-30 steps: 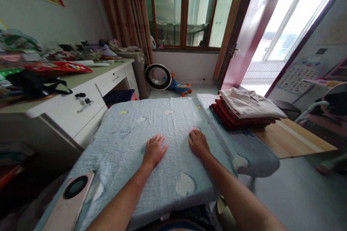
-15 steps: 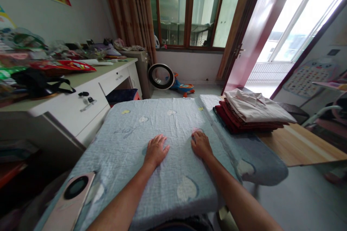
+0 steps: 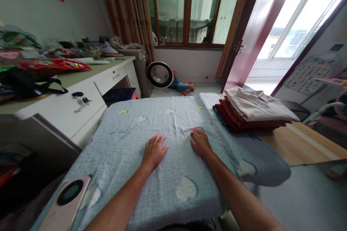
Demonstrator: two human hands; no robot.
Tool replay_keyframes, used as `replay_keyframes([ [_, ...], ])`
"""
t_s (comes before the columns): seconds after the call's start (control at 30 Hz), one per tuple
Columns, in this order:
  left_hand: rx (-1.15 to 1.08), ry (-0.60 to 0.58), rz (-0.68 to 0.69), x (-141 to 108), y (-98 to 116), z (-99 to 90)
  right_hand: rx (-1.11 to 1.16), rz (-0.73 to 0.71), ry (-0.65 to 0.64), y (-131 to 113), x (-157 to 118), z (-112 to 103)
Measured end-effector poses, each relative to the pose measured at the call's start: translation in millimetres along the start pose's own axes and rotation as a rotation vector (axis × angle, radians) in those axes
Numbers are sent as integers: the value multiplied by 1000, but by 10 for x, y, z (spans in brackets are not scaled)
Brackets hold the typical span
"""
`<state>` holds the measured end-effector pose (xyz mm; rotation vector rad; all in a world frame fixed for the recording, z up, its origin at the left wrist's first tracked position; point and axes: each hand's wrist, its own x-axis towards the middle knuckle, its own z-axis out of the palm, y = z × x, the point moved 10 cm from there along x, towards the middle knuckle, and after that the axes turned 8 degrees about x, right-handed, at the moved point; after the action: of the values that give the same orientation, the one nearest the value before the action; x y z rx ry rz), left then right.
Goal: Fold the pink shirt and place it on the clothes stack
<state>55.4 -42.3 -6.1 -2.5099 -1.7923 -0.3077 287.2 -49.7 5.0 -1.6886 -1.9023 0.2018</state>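
Note:
A light blue cloth with pale heart shapes (image 3: 127, 151) covers the table in front of me, slightly wrinkled around the middle. My left hand (image 3: 154, 150) lies palm down on it, fingers a little apart and holding nothing. To its right, my right hand (image 3: 200, 142) also rests palm down on the cloth, fingers loosely bent, with nothing visible in it. A pink phone (image 3: 65, 204) with a round dark camera ring lies at the cloth's near left. Beyond my right hand, a folded white shirt (image 3: 258, 104) tops a stack of folded dark red clothes (image 3: 230, 117).
On the left stands a white desk (image 3: 89, 115) crowded with bags and a red packet (image 3: 54, 65). A wooden board (image 3: 306, 144) extends at the right. A round-framed fan (image 3: 159, 74) and a blue ride-on toy (image 3: 184, 86) are by the far wall, near an open door (image 3: 244, 36).
The camera view has shifted slightly. Both hands stay at nearly the same places on the cloth, and the phone and the clothes stack have not moved.

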Motion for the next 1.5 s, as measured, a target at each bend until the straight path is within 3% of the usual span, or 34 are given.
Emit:
replay_keyframes([
  [0.1, 9, 10, 8, -2, -8, 15, -7, 3, 38, 222, 56, -181],
  [0.2, 16, 26, 21, -6, -13, 23, -146, 141, 100, 617, 60, -454],
  [0.3, 22, 35, 22, -9, -30, 40, -307, 240, 43, 901, 36, -554],
  [0.43, 18, 47, 28, -14, -38, 53, -296, 247, -24, 1002, 74, -534],
  [0.57, 11, 34, 23, -16, -43, 59, -195, 189, -58, 901, 242, -682],
  [0.63, 10, 20, 17, -17, -47, 63, -160, 128, -49, 781, 363, -924],
  [0.7, 6, 11, 14, -19, -49, 65, -152, 83, 40, 675, 478, -1317],
  [0.77, 2, 8, 11, -20, -49, 65, -202, 100, 313, 644, 505, -1893],
  [0.83, 0, 7, 10, -23, -49, 65, -339, 237, 473, 764, 447, -2294],
  [0.93, 4, 8, 11, -33, -40, 62, -464, 436, 466, 1051, 338, -2495],
  [1.07, 7, 17, 14, -42, -33, 55, -454, 471, 395, 1207, 276, -2476],
  [1.2, -18, -26, 0, -1, -71, 103, -439, 464, 486, 1065, 259, -2611],
  [1.33, -188, -86, -25, 74, -12, 88, -425, 298, 669, 627, 233, -2765],
  [1.4, -385, -80, 22, 118, 177, -22, -394, 183, 715, 363, 201, -2726],
  [1.5, -783, -131, 136, 212, 635, -209, -328, 55, 698, -5, 111, -2487],
])
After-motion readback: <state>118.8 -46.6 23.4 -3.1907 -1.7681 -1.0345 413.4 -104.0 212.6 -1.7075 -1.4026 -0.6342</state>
